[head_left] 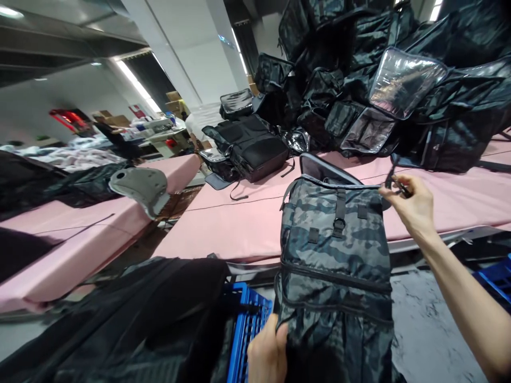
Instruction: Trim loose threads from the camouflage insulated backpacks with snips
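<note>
A grey-black camouflage backpack (335, 229) hangs upright in front of me against the table edge, its top flap tipped back. My left hand (268, 351) is closed on the backpack's lower left side, thumb on the fabric. Beside the top right corner, my right hand (411, 199) is closed around a small dark tool (402, 187) that looks like thread snips. A short black strap (392, 173) rises at its fingertips; whether they pinch it I cannot tell. Zippers cross the front panel below a strap with a ring.
A pink-covered table (223, 229) runs across, with a black backpack (259, 151) lying on it and a pile of camouflage bags (339, 106) behind. Lower left, black bags (159, 314) rest by a blue crate (239, 330). Another blue crate (495, 279) stands at right.
</note>
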Demonstrator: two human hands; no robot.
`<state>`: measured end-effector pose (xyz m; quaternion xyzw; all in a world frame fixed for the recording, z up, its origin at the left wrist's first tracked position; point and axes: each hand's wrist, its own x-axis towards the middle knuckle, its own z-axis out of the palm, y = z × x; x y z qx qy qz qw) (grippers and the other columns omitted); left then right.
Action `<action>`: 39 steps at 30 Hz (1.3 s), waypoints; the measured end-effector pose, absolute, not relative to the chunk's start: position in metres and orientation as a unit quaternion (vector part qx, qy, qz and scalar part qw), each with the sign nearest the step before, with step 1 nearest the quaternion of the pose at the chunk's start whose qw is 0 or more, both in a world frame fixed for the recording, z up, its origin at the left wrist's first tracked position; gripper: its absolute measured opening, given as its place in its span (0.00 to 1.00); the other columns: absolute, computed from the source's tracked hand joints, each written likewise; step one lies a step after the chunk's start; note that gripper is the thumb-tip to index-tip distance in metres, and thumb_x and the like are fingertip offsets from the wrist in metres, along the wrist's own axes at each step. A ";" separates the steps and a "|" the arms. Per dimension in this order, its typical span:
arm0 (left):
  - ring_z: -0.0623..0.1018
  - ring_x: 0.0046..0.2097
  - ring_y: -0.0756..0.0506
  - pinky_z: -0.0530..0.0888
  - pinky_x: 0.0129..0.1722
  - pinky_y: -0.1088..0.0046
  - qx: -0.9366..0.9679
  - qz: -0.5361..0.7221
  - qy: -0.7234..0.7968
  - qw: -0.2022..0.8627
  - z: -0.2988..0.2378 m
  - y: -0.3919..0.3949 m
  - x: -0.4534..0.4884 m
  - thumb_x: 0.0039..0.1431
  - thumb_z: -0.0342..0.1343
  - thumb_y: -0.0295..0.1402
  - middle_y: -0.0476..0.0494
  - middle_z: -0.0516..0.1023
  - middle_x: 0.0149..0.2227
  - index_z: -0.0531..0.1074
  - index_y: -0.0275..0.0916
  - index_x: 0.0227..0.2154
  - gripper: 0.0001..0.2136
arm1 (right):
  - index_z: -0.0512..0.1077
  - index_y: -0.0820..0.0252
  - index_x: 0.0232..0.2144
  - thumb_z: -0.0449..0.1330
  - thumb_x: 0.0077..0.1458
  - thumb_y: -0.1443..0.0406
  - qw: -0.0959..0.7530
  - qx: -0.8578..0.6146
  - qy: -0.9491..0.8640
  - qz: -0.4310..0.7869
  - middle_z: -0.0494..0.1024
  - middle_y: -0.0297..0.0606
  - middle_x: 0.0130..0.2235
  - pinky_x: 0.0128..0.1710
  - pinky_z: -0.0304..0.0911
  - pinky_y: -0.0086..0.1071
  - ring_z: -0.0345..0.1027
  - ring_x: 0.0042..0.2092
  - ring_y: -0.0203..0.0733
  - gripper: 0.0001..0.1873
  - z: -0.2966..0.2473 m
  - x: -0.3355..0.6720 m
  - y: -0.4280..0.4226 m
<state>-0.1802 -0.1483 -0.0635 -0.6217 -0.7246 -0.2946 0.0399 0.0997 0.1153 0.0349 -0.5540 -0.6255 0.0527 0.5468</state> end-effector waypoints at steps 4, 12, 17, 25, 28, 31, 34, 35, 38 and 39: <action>0.68 0.19 0.51 0.62 0.22 0.78 -0.602 -0.346 -0.719 -0.026 -0.065 -0.149 -0.178 0.64 0.38 0.34 0.53 0.65 0.17 0.62 0.40 0.25 0.14 | 0.67 0.55 0.42 0.59 0.50 0.52 0.446 -0.531 -0.720 0.026 0.75 0.37 0.39 0.34 0.62 0.32 0.69 0.36 0.41 0.20 0.025 0.095 0.052; 0.65 0.19 0.52 0.61 0.22 0.78 -0.592 -0.371 -0.712 -0.069 -0.070 -0.152 -0.180 0.64 0.39 0.37 0.53 0.62 0.17 0.60 0.41 0.25 0.13 | 0.69 0.57 0.34 0.58 0.54 0.64 0.472 -0.428 -0.768 -0.069 0.76 0.35 0.33 0.35 0.63 0.31 0.70 0.34 0.38 0.04 0.000 0.068 0.019; 0.66 0.20 0.52 0.61 0.23 0.79 -0.584 -0.366 -0.720 -0.079 -0.068 -0.151 -0.178 0.64 0.39 0.36 0.53 0.64 0.18 0.60 0.41 0.25 0.13 | 0.70 0.58 0.32 0.60 0.52 0.65 0.454 -0.412 -0.785 -0.080 0.76 0.34 0.31 0.34 0.61 0.31 0.69 0.33 0.38 0.04 0.002 0.063 0.025; 0.67 0.19 0.52 0.59 0.20 0.78 -0.634 -0.318 -0.704 -0.045 -0.060 -0.149 -0.183 0.64 0.39 0.36 0.53 0.64 0.17 0.59 0.41 0.24 0.13 | 0.69 0.57 0.34 0.60 0.52 0.65 0.461 -0.360 -0.811 0.029 0.75 0.35 0.33 0.36 0.62 0.32 0.69 0.35 0.38 0.05 0.012 0.046 0.022; 0.68 0.19 0.51 0.60 0.21 0.78 -0.635 -0.311 -0.705 -0.044 -0.064 -0.149 -0.186 0.65 0.38 0.36 0.52 0.65 0.18 0.60 0.40 0.25 0.14 | 0.69 0.58 0.34 0.59 0.54 0.65 0.444 -0.331 -0.832 0.025 0.75 0.37 0.33 0.36 0.62 0.33 0.68 0.36 0.39 0.04 0.016 0.028 0.022; 0.69 0.20 0.51 0.60 0.21 0.78 -0.629 -0.310 -0.710 -0.052 -0.067 -0.149 -0.186 0.65 0.37 0.38 0.52 0.66 0.18 0.59 0.40 0.24 0.15 | 0.69 0.59 0.34 0.58 0.55 0.65 0.437 -0.321 -0.840 0.017 0.75 0.39 0.34 0.35 0.61 0.34 0.67 0.36 0.40 0.04 0.018 0.014 0.025; 0.68 0.19 0.51 0.59 0.20 0.77 -0.611 -0.323 -0.721 -0.044 -0.066 -0.149 -0.184 0.65 0.37 0.39 0.51 0.66 0.18 0.59 0.41 0.24 0.16 | 0.69 0.59 0.33 0.57 0.55 0.65 0.442 -0.311 -0.841 0.024 0.75 0.38 0.32 0.34 0.61 0.33 0.67 0.35 0.40 0.03 0.020 0.010 0.027; 0.68 0.19 0.51 0.58 0.20 0.77 -0.609 -0.326 -0.722 -0.039 -0.065 -0.148 -0.185 0.65 0.37 0.39 0.51 0.66 0.18 0.59 0.41 0.24 0.16 | 0.69 0.58 0.32 0.57 0.55 0.65 0.447 -0.310 -0.838 0.035 0.75 0.37 0.32 0.34 0.62 0.33 0.67 0.35 0.40 0.02 0.020 0.011 0.027; 0.67 0.19 0.51 0.59 0.20 0.78 -0.624 -0.327 -0.709 -0.031 -0.062 -0.147 -0.186 0.65 0.38 0.38 0.52 0.66 0.17 0.59 0.41 0.23 0.15 | 0.69 0.57 0.32 0.58 0.54 0.66 0.462 -0.321 -0.825 0.059 0.75 0.36 0.32 0.35 0.62 0.33 0.68 0.35 0.39 0.01 0.021 0.018 0.026; 0.67 0.19 0.51 0.60 0.20 0.78 -0.632 -0.329 -0.701 -0.031 -0.062 -0.147 -0.187 0.64 0.38 0.38 0.52 0.66 0.17 0.59 0.41 0.23 0.15 | 0.69 0.57 0.33 0.58 0.54 0.66 0.462 -0.324 -0.824 0.056 0.75 0.36 0.33 0.36 0.62 0.33 0.68 0.35 0.39 0.02 0.020 0.020 0.025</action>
